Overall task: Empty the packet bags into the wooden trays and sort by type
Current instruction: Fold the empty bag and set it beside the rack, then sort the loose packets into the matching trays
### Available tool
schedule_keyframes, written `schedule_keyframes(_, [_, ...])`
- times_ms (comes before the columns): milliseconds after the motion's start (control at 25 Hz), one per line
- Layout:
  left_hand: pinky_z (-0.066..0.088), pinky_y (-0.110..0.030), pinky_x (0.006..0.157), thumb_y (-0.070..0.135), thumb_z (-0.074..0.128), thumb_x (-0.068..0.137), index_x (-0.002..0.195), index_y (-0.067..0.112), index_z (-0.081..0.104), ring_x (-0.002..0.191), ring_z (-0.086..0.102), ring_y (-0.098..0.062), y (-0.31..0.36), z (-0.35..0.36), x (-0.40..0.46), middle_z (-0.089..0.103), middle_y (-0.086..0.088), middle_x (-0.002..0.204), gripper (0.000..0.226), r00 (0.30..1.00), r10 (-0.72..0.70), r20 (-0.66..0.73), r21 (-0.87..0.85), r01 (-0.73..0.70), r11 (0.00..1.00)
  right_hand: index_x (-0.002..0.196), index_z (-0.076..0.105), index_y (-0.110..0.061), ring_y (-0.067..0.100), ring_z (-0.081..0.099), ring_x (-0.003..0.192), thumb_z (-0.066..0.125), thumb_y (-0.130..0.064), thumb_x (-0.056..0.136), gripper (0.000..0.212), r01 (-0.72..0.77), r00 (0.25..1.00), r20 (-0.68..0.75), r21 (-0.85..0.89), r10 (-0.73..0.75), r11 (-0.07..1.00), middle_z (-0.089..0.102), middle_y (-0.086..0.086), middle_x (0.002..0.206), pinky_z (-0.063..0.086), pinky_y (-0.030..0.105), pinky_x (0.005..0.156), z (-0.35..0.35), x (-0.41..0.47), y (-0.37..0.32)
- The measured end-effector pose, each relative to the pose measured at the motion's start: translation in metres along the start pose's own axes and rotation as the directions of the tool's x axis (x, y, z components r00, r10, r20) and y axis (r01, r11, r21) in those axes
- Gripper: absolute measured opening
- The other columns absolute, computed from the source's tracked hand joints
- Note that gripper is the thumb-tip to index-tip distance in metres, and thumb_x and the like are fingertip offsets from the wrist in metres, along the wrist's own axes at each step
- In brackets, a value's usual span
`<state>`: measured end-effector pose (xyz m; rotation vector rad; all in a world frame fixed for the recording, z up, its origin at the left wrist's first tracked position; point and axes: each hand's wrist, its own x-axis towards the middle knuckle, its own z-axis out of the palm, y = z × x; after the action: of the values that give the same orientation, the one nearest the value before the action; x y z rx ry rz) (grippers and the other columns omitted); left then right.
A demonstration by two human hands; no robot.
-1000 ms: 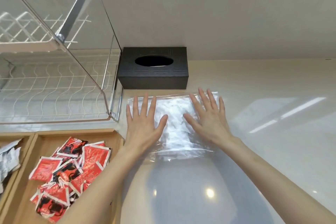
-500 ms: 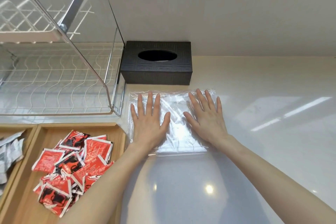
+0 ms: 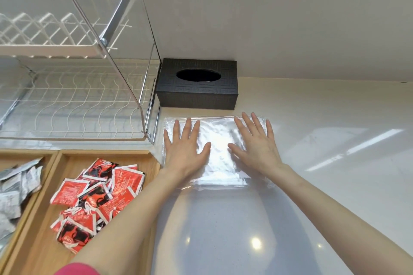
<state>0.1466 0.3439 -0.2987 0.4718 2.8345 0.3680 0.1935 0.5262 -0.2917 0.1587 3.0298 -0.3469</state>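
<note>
Fingers straight on both my left hand (image 3: 186, 152) and right hand (image 3: 257, 147), I press the clear bag (image 3: 218, 152) flat on the counter (image 3: 312, 185). Red packets (image 3: 98, 194) and silver packets (image 3: 15, 187) fill separate wooden trays (image 3: 107, 154); sorting looks nearly done.

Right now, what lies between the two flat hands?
In the head view, only a bare strip of the clear plastic bag shows between the left hand and right hand, both pressing it flat.

Left hand (image 3: 186, 152) flat, palm down, fingers straight. Right hand (image 3: 257, 147) likewise (thumbs pointing inward). Both forearms reach forward.
</note>
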Motion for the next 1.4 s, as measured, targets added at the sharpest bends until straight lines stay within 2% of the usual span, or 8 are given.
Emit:
schedule_keyframes(280, [-0.008, -0.047, 0.113, 0.056, 0.017, 0.077, 0.143, 0.027, 0.015, 0.143, -0.006, -0.025, -0.002, -0.033, -0.036, 0.009, -0.001, 0.156, 0.072, 0.992, 0.026, -0.122, -0.019, -0.028, 0.999, 0.144, 0.012, -0.023, 0.016, -0.001, 0.144, 0.037, -0.042, 0.092, 0.061, 0.031, 0.997, -0.077, 0.089, -0.024, 0.996, 0.009, 0.001, 0.157, -0.008, 0.039, 0.115, -0.031, -0.029, -0.038])
schedule_keyframes(680, [0.000, -0.046, 0.114, 0.061, 0.008, 0.070, 0.141, 0.025, 0.023, 0.143, 0.007, -0.024, -0.069, -0.065, -0.173, 0.019, -0.003, 0.154, 0.081, 0.959, 0.031, -0.281, -0.061, -0.050, 0.997, 0.143, 0.016, -0.028, 0.013, 0.001, 0.144, 0.044, -0.038, 0.090, 0.061, 0.155, 0.985, -0.113, 0.258, -0.129, 0.954, 0.011, -0.004, 0.156, -0.003, 0.034, 0.116, -0.022, -0.135, -0.144])
schedule_keyframes(840, [0.020, -0.044, 0.111, 0.055, 0.023, 0.076, 0.136, 0.020, 0.036, 0.136, 0.029, -0.026, -0.098, -0.059, -0.226, 0.039, -0.007, 0.145, 0.070, 0.935, 0.003, -0.356, -0.136, -0.055, 0.989, 0.140, 0.029, -0.024, 0.013, 0.018, 0.141, 0.041, -0.047, 0.085, 0.060, 0.195, 0.976, -0.162, 0.340, -0.147, 0.920, 0.027, -0.003, 0.152, 0.007, 0.025, 0.113, -0.003, -0.179, -0.179])
schedule_keyframes(920, [0.035, -0.041, 0.100, 0.046, 0.035, 0.078, 0.125, 0.018, 0.048, 0.123, 0.044, -0.023, -0.112, -0.049, -0.250, 0.054, -0.007, 0.129, 0.057, 0.906, 0.002, -0.424, -0.156, -0.075, 0.985, 0.135, 0.039, -0.023, 0.010, 0.030, 0.134, 0.038, -0.049, 0.079, 0.061, 0.212, 0.972, -0.180, 0.379, -0.153, 0.901, 0.040, -0.001, 0.144, 0.015, 0.017, 0.108, 0.010, -0.200, -0.193])
schedule_keyframes(1000, [0.040, -0.036, 0.087, 0.040, 0.041, 0.078, 0.114, 0.019, 0.055, 0.108, 0.048, -0.017, -0.124, -0.035, -0.271, 0.061, -0.005, 0.112, 0.044, 0.888, -0.018, -0.460, -0.192, -0.080, 0.978, 0.126, 0.049, -0.019, 0.006, 0.038, 0.120, 0.043, -0.042, 0.079, 0.053, 0.205, 0.972, -0.192, 0.424, -0.133, 0.882, 0.053, 0.001, 0.131, 0.023, 0.013, 0.101, 0.026, -0.217, -0.205])
schedule_keyframes(1200, [0.038, -0.030, 0.072, 0.042, 0.039, 0.078, 0.100, 0.020, 0.061, 0.088, 0.060, -0.021, -0.142, -0.004, -0.302, 0.064, 0.003, 0.093, 0.038, 0.947, -0.033, -0.319, -0.268, -0.057, 0.962, 0.113, 0.056, -0.020, 0.013, 0.050, 0.102, 0.046, -0.040, 0.075, 0.043, 0.143, 0.989, -0.087, 0.440, -0.117, 0.886, 0.058, -0.001, 0.109, 0.038, 0.020, 0.089, 0.060, -0.248, -0.223])
schedule_keyframes(1280, [0.037, -0.031, 0.072, 0.045, 0.037, 0.077, 0.099, 0.018, 0.063, 0.090, 0.061, -0.023, -0.144, 0.008, -0.304, 0.066, 0.001, 0.092, 0.044, 0.971, -0.035, -0.236, -0.244, -0.025, 0.970, 0.111, 0.056, -0.021, 0.017, 0.052, 0.099, 0.046, -0.042, 0.073, 0.045, 0.122, 0.992, -0.025, 0.406, -0.122, 0.906, 0.058, 0.000, 0.105, 0.042, 0.025, 0.086, 0.071, -0.254, -0.226])
schedule_keyframes(1400, [0.038, -0.035, 0.078, 0.040, 0.051, 0.080, 0.114, 0.015, 0.058, 0.103, 0.056, -0.026, -0.145, 0.018, -0.303, 0.061, -0.004, 0.104, 0.043, 0.987, -0.063, -0.146, -0.213, 0.031, 0.976, 0.106, 0.058, -0.020, 0.017, 0.050, 0.093, 0.046, -0.043, 0.070, 0.045, 0.097, 0.994, 0.014, 0.357, -0.109, 0.929, 0.058, 0.000, 0.100, 0.047, 0.032, 0.081, 0.083, -0.257, -0.227])
